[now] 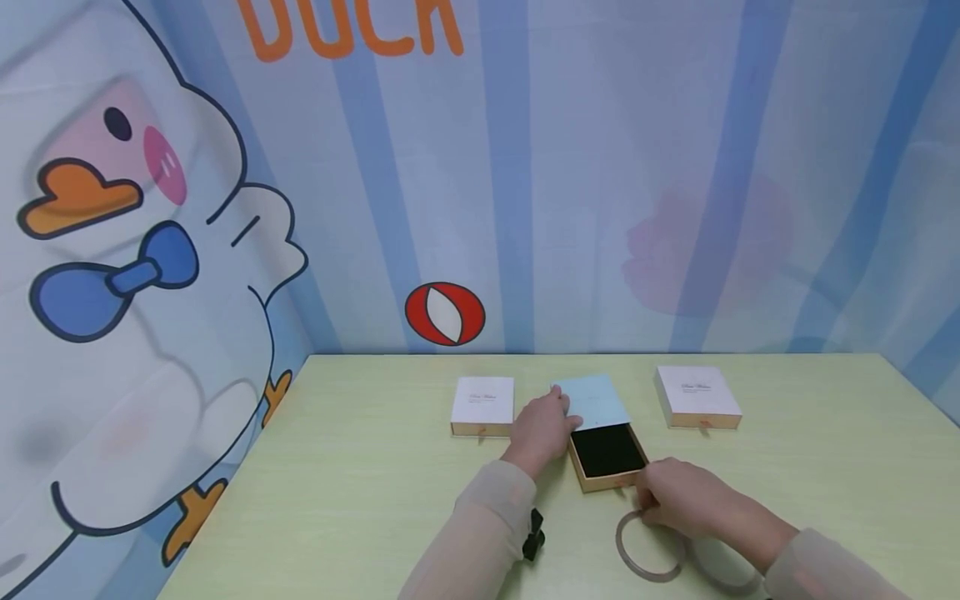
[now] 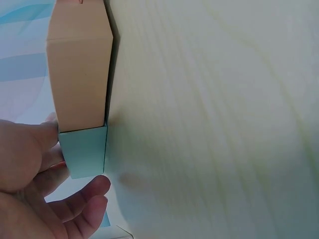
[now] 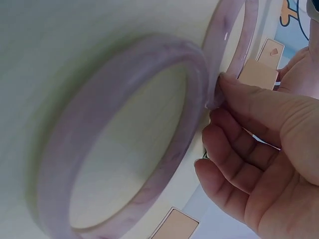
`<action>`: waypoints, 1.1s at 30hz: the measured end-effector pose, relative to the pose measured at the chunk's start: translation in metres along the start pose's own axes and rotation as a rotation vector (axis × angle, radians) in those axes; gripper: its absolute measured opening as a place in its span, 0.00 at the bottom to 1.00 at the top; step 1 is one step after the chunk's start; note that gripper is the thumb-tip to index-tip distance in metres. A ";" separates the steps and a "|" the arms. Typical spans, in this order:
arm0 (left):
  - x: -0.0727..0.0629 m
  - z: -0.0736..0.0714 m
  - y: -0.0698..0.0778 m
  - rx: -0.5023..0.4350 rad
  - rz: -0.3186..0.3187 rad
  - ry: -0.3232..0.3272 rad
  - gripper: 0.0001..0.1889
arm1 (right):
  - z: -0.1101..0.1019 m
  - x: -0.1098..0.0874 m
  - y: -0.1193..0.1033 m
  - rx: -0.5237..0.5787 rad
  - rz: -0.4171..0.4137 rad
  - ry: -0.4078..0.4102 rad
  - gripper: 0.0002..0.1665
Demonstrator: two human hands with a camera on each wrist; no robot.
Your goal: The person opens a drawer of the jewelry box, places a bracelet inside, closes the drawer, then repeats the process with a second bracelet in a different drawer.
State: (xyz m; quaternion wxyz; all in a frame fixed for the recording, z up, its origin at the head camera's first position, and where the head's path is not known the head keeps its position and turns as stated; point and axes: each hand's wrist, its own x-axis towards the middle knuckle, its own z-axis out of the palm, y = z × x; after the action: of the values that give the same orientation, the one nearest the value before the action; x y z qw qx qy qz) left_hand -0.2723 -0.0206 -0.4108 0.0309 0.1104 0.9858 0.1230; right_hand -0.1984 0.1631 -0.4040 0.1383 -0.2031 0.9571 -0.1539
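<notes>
A light blue box sleeve (image 1: 597, 402) lies on the table with its tan drawer (image 1: 602, 483) pulled out, showing a black lining. My left hand (image 1: 542, 427) holds the sleeve at its left side, thumb over the top edge. The left wrist view has the sleeve's blue side (image 2: 84, 153) right by the fingers. Just in front of the drawer, my right hand (image 1: 686, 497) pinches a pale purple bangle (image 3: 219, 35) between thumb and fingertips. A second pale purple bangle (image 3: 94, 104) lies on the table under the right wrist, partly covered by it in the head view.
One white-topped box (image 1: 482, 400) stands left of the open box, and another white-topped box (image 1: 697, 396) stands to its right. Both have tan fronts. Behind the table (image 1: 360, 500) hangs a blue printed cloth (image 1: 570, 208) with a duck figure.
</notes>
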 end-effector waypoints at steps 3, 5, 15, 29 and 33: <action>-0.001 -0.001 0.000 0.002 -0.001 -0.007 0.22 | 0.001 0.000 0.001 -0.011 -0.022 0.004 0.09; -0.001 -0.001 0.000 0.008 -0.001 -0.008 0.22 | 0.001 0.000 0.002 -0.017 -0.037 0.009 0.10; -0.002 -0.001 0.001 0.006 -0.011 -0.001 0.22 | -0.002 -0.001 0.003 -0.016 -0.035 0.049 0.07; 0.000 0.000 0.001 -0.018 -0.019 0.000 0.21 | -0.002 -0.003 0.007 -0.019 -0.108 0.058 0.09; 0.000 0.001 0.000 -0.010 -0.017 0.005 0.21 | -0.001 -0.003 0.007 -0.023 -0.116 0.063 0.10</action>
State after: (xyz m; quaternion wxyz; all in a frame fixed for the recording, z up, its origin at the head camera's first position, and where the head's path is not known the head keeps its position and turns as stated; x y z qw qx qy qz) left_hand -0.2722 -0.0198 -0.4119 0.0301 0.1016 0.9861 0.1278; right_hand -0.1984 0.1709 -0.4047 0.0968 -0.2550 0.9492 -0.1569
